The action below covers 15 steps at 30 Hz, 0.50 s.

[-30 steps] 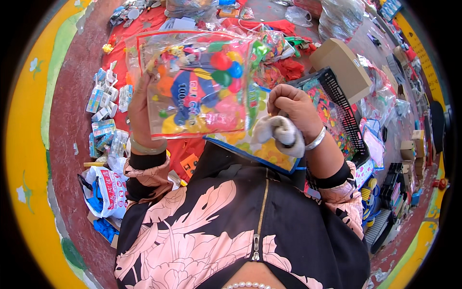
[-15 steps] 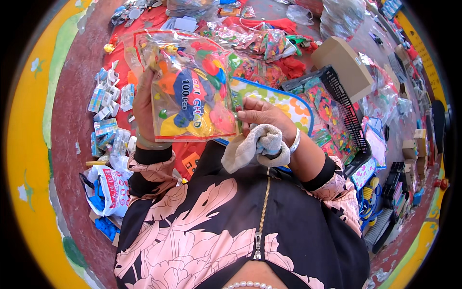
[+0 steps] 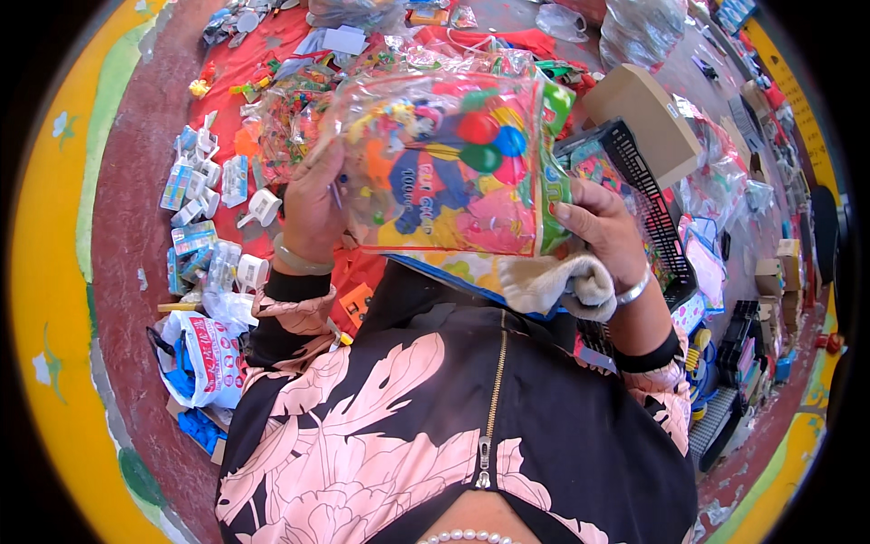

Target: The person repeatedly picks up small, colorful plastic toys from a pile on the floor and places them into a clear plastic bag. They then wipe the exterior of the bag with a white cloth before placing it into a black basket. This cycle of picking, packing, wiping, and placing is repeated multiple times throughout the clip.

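Note:
A clear plastic bag of colourful balloons (image 3: 435,190) is stretched upright in front of my chest. My left hand (image 3: 313,207) grips its left edge, the fingers partly hidden behind the plastic. On the other side, my right hand (image 3: 605,227) pinches the bag's green printed side edge between thumb and fingers. A greyish knitted cloth, perhaps a glove (image 3: 566,286), hangs at my right hand below the bag. Beneath the bag, a flower-patterned board with a blue rim (image 3: 453,266) lies across my lap, mostly covered.
To the right stands a black slatted crate (image 3: 634,172) with colourful packets, beside an open cardboard box (image 3: 648,122). White plastic pieces and small packs (image 3: 195,195) lie at left, above a white carrier bag (image 3: 204,358). More packets cover the red cloth (image 3: 272,50) beyond.
The bag has shifted right and now faces more toward me, with its green edge in fuller view. Both hands moved right with it, and the knitted cloth went along with my right hand.

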Motion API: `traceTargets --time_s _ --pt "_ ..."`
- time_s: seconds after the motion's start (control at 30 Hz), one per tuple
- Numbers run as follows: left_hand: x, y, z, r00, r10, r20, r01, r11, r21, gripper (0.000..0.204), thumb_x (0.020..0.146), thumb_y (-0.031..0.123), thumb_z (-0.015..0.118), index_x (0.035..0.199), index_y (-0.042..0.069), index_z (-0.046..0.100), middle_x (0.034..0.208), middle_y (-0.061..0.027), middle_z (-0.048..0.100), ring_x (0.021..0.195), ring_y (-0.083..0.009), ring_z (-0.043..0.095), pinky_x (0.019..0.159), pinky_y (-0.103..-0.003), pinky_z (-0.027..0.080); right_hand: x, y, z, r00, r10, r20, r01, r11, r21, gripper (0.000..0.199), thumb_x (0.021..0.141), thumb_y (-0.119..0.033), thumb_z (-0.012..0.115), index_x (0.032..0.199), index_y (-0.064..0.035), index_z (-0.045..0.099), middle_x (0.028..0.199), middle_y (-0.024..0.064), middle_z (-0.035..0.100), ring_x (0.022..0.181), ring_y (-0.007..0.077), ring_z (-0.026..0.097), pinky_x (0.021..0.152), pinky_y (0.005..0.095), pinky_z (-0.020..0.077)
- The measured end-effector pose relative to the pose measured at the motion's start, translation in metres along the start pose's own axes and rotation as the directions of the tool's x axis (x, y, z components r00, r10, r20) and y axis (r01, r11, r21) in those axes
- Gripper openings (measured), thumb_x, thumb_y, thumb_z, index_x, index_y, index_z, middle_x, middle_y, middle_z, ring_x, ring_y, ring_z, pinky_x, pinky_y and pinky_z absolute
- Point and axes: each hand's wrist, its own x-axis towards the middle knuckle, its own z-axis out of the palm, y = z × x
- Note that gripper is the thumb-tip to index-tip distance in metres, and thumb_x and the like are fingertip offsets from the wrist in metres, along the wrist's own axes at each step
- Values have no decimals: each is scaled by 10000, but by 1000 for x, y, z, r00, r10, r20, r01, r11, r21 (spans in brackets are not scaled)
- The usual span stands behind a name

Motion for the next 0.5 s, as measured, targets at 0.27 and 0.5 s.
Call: traceTargets --time_s 0.27,0.5 --pt "23 -96 -43 911 -410 42 375 868 326 275 933 202 531 1140 25 569 783 15 584 619 -35 531 543 -185 440 -44 45 -44 950 218 -223 -272 930 -248 223 866 -153 625 677 -64 549 574 -45 511 490 38 498 434 196 381" --pt "31 -112 -51 861 -507 35 458 803 382 232 927 174 538 1063 -10 579 920 -65 631 754 -105 611 653 -250 511 -48 74 -59 918 288 -272 -373 861 -346 212 882 -194 605 723 -57 570 585 -38 523 488 43 477 437 213 368"
